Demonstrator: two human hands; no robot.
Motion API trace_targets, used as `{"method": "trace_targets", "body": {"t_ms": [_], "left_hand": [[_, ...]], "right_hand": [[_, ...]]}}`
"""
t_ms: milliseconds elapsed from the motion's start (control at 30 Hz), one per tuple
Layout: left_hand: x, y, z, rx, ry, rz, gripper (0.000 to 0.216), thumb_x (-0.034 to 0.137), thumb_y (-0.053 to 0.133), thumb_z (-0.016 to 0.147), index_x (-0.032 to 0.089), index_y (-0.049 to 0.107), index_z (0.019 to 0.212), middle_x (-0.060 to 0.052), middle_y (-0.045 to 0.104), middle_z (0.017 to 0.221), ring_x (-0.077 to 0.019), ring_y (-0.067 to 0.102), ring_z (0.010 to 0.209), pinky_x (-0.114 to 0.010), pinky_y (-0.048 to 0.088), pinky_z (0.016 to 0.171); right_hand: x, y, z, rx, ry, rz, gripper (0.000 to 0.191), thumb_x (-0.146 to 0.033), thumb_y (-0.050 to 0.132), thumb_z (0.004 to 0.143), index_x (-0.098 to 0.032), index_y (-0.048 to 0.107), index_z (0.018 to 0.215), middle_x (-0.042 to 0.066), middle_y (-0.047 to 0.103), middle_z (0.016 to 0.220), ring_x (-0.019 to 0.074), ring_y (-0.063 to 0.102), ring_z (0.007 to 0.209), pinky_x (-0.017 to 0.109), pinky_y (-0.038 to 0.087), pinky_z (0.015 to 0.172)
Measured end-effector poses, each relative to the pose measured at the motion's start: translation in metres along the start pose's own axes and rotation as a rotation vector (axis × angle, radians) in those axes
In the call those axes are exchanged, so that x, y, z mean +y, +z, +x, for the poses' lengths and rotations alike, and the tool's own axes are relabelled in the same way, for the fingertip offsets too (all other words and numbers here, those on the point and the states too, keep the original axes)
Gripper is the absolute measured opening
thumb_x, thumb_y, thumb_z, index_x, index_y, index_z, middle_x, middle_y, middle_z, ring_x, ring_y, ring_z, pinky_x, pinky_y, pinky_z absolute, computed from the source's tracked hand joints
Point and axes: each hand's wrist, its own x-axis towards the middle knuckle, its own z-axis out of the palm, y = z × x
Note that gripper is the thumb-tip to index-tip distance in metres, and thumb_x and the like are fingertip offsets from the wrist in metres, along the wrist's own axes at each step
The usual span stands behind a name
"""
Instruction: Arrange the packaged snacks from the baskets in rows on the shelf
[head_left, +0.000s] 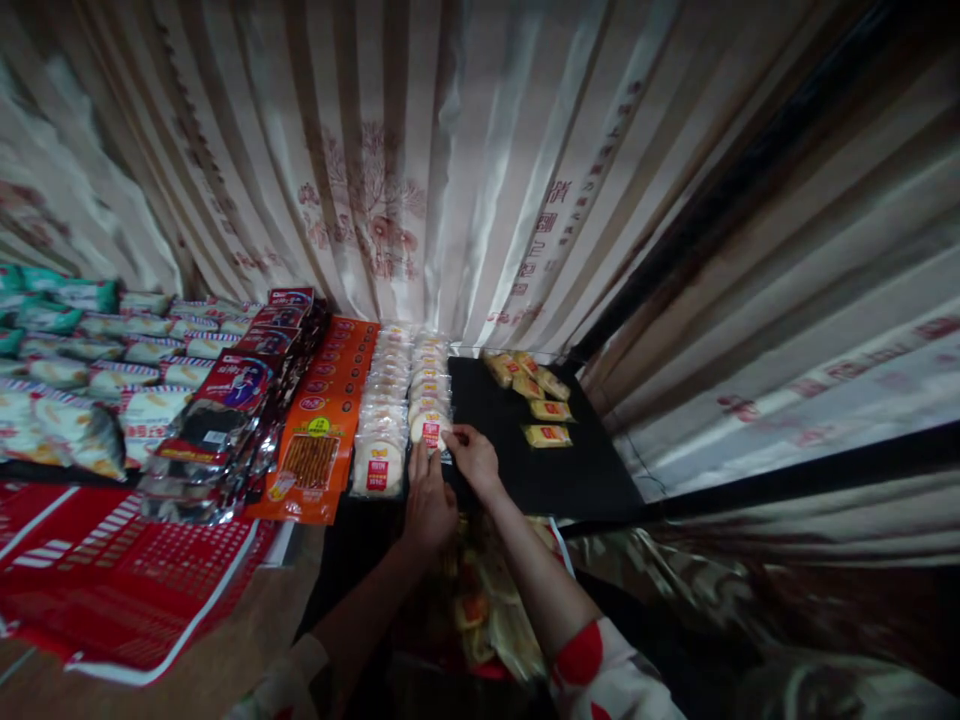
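Observation:
My two hands are at the near end of a row of clear-wrapped round white rice crackers. The nearest rice cracker packet [430, 432], with a red label, lies between them. My left hand [431, 508] grips its lower edge with fingers pointing forward, its thumb hidden. My right hand [475, 461] pinches the packet's right edge between thumb and fingers. Just to the left runs a second row of rice cracker packets [379, 466], overlapping each other. Several yellow-wrapped snack packets [549, 436] lie on the black table [499, 400] to the right.
Orange snack-stick bags [315, 440], dark snack bags [225, 395] and white snack bags [154, 415] line the table's left. A red basket [135, 570] stands in front at the left. More yellow packets [480, 600] sit below my forearms. A pleated curtain [465, 170] hangs behind.

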Motion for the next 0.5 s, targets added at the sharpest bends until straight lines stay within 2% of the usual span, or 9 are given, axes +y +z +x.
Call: {"method": "trace_targets", "body": {"t_ms": [233,500], "left_hand": [[0.0,0.004,0.001,-0.015,-0.038,0.027,0.064,0.007,0.041,0.069,0.0,0.04,0.132,-0.018,0.024,0.15,-0.0292,0.007,0.141,-0.045,0.017,0.116],[-0.009,0.012,0.004,0.052,0.025,0.012,0.065,0.006,0.042,0.067,0.004,0.04,0.132,-0.016,0.026,0.15,-0.0282,0.007,0.141,-0.047,0.02,0.115]], "right_hand": [[-0.002,0.003,-0.003,0.015,0.016,-0.085,0.03,-0.046,0.049,0.085,-0.024,0.064,0.099,0.0,0.07,0.091,0.0166,0.065,0.082,0.024,0.045,0.066],[-0.007,0.0,-0.003,0.01,0.09,-0.065,0.032,-0.053,0.05,0.082,-0.028,0.064,0.094,-0.002,0.071,0.091,0.0182,0.065,0.085,0.026,0.045,0.068]]}}
